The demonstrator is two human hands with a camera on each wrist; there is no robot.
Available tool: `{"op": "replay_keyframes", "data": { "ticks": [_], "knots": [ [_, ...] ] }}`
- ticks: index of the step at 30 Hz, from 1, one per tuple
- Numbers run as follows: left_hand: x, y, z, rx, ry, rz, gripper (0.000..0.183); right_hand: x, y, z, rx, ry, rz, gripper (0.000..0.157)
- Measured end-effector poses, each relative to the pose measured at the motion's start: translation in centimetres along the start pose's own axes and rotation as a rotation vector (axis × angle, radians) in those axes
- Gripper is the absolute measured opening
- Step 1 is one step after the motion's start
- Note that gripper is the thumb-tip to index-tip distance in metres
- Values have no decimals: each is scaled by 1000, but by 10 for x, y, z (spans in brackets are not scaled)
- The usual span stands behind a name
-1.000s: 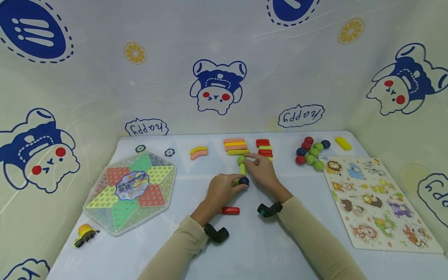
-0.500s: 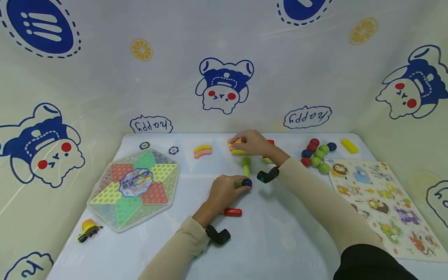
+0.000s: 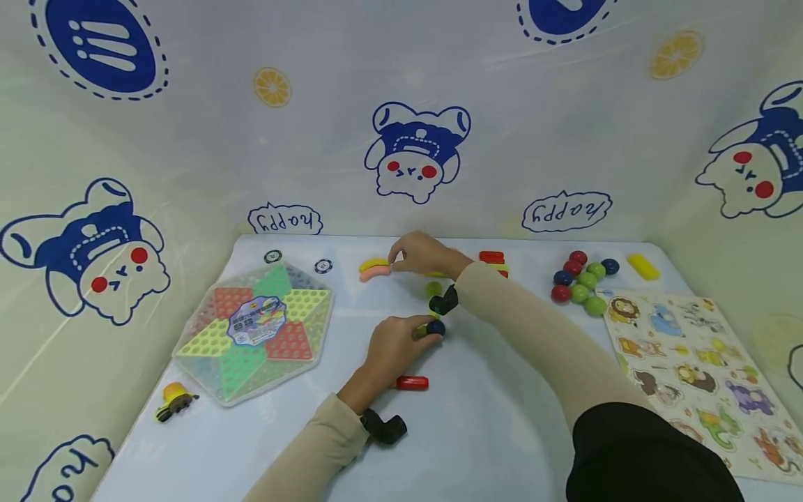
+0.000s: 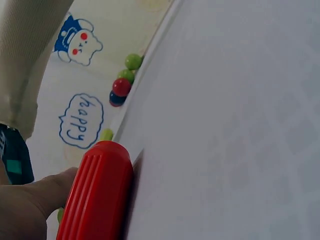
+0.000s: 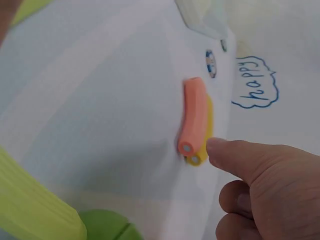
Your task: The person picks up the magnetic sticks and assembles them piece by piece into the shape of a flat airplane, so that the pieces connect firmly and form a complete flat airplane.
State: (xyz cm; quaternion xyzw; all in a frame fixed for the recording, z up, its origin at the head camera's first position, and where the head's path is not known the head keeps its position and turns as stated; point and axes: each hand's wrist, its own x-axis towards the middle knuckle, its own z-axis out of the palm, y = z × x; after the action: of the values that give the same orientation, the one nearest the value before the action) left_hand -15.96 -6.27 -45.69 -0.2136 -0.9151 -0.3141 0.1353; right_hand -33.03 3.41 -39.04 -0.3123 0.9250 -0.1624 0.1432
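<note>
My left hand (image 3: 398, 348) pinches a short yellow-green stick (image 3: 422, 330) beside a dark blue ball (image 3: 436, 327). Beyond the ball, a lime stick, mostly hidden by the right wrist camera, leads to a green ball (image 3: 433, 288). My right hand (image 3: 422, 252) is at the back, thumb and forefinger apart at the right end of a curved yellow stick (image 3: 373, 263) and a curved pink stick (image 5: 194, 117). In the right wrist view its thumb (image 5: 240, 155) is straight, the tip by the yellow stick's end. A red stick (image 4: 97, 195) lies under the left wrist.
A hexagonal Chinese checkers box (image 3: 251, 335) lies left, a toy bee (image 3: 176, 401) in front of it. More red sticks (image 3: 491, 256) sit right of the right hand. Several coloured balls (image 3: 580, 275), a yellow block (image 3: 643, 266) and an animal puzzle board (image 3: 709, 376) are on the right.
My right hand has let go near the green ball and moved back and left, past the stacked sticks, to the curved yellow and pink sticks. My left hand keeps its pinch in place.
</note>
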Motion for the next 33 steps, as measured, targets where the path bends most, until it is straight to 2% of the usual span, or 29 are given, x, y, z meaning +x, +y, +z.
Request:
{"op": "replay_keyframes", "data": {
  "ticks": [4,12,19,21,24,28,33],
  "knots": [
    [0,-1,0,10,6,1,32,5,-1,8,-19,19,14,19],
    [-1,-2,-2,4,16,13,30,10,-9,16,-119,37,76,35],
    [0,-4,-3,-1,9,21,30,11,-7,19,-154,23,114,35],
    [0,-4,-3,3,4,23,30,8,-4,18,-138,34,111,34],
    [1,-4,-3,16,-4,17,32,-2,3,13,-29,73,116,28],
    [0,-5,-4,28,-21,-6,34,-20,16,6,139,165,150,22],
    [-1,-8,-6,41,-25,-38,36,-53,35,9,241,321,221,29]
  ]
}}
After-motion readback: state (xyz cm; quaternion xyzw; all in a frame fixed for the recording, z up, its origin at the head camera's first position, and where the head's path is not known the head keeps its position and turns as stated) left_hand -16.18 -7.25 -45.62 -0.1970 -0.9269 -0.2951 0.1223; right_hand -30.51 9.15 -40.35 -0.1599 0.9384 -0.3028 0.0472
